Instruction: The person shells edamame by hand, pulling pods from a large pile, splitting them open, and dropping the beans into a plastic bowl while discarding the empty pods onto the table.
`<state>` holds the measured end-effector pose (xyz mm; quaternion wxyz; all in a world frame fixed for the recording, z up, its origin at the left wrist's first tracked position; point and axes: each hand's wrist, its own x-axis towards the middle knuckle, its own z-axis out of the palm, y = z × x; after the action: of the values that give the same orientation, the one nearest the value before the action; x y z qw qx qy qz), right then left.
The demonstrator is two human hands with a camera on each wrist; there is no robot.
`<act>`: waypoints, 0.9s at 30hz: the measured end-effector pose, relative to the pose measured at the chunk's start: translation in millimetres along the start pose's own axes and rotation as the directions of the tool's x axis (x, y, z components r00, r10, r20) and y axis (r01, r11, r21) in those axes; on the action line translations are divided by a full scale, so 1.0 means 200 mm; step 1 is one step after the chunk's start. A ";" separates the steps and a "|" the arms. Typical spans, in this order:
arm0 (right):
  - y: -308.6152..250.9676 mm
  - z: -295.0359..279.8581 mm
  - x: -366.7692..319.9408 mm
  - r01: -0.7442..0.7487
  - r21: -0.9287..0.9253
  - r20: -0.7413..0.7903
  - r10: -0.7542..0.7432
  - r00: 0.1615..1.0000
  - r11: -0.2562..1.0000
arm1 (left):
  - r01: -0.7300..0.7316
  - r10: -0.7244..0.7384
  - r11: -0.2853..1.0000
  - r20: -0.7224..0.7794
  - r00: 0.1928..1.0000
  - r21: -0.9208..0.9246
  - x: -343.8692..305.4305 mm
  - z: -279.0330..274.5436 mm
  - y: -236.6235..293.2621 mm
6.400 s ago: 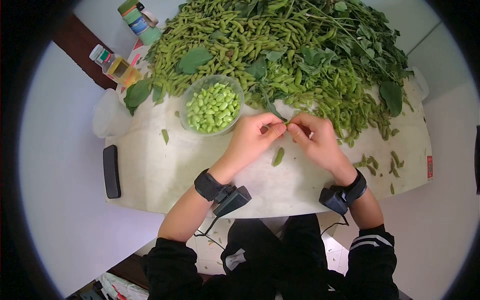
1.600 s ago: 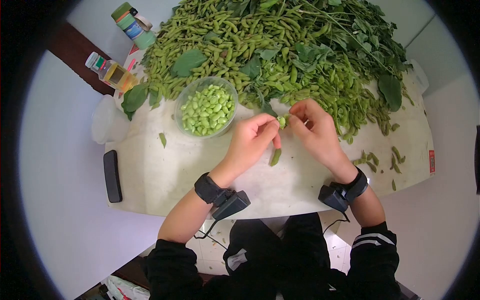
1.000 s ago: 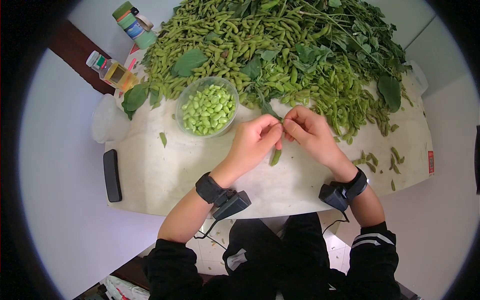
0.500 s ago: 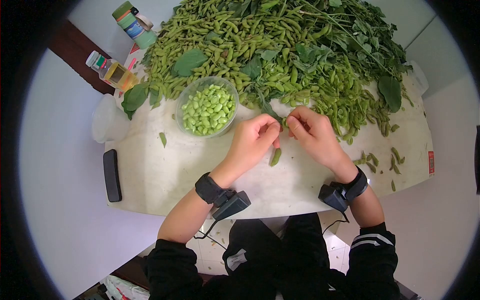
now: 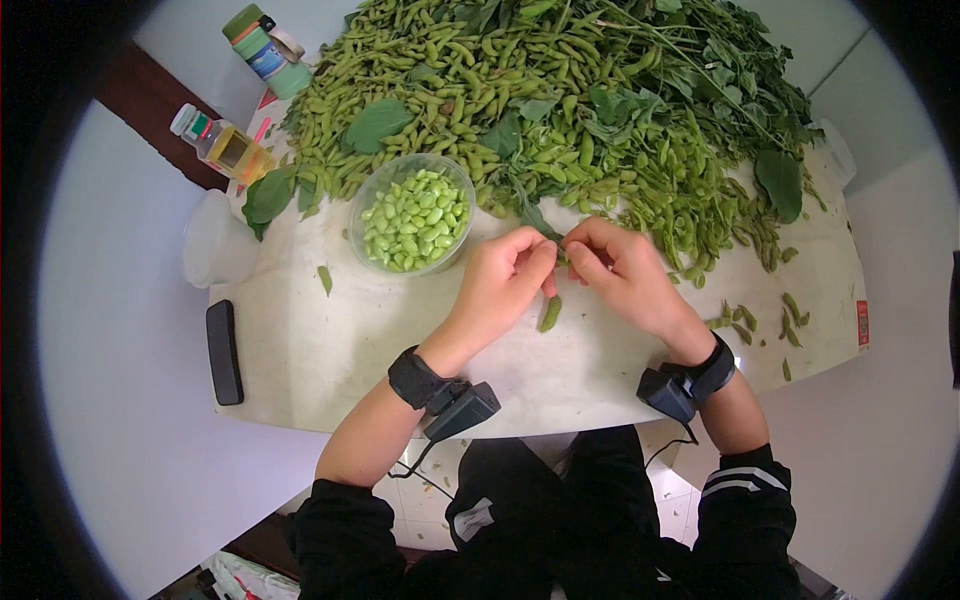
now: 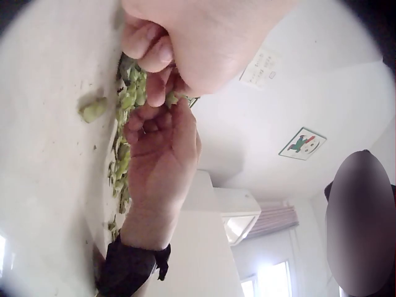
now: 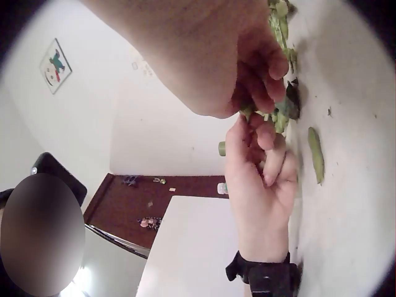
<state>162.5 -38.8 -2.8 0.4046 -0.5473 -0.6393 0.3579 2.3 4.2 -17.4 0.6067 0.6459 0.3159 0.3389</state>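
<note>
Both hands meet over the near table, just right of a clear round tub [image 5: 357, 235] of shelled green beans [image 5: 415, 222]. Between the fingertips of my left hand [image 5: 505, 275] is a small green edamame pod [image 7: 247, 113], pinched at one end. The thumb and curled fingers of my right hand [image 5: 625, 275] pinch it from the other side. Fingers cover most of this pod. A whole edamame pod [image 5: 550, 314] lies on the table below the left fingertips, and also shows in the right wrist view, beside the hands.
A large heap of edamame pods [image 5: 440, 70] with leafy stems covers the table's back. Paler pods [image 5: 665, 200] lie right of the hands, loose pods [image 5: 790, 320] farther right. Along the left stand a phone [image 5: 225, 352], an empty plastic tub [image 5: 215, 240], an oil bottle [image 5: 225, 145] and a green flask [image 5: 268, 52].
At 1.6 seconds ago the hands were slightly apart with a split pod and pale beans showing between them; since then the right hand has come back in, and its fingertips have shifted slightly around the pod.
</note>
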 end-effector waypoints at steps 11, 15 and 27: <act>-0.01 -0.01 0.00 0.011 -0.020 0.002 -0.011 1.000 1.000 | -0.009 0.014 0.999 -0.107 0.994 0.043 0.01 0.00 0.00; 0.01 0.00 0.00 -0.002 0.036 -0.025 0.003 1.000 0.999 | -0.019 0.027 0.997 -0.108 0.994 0.077 0.01 -0.01 0.00; 0.00 -0.01 0.00 -0.056 -0.004 -0.176 0.054 0.983 0.998 | 0.038 -0.029 0.995 -0.096 0.995 0.097 0.01 -0.01 -0.02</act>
<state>164.3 -38.3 -0.8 0.4470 -0.5960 -0.5873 0.3165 2.2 6.9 -20.4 0.5641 0.6528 0.3714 0.3430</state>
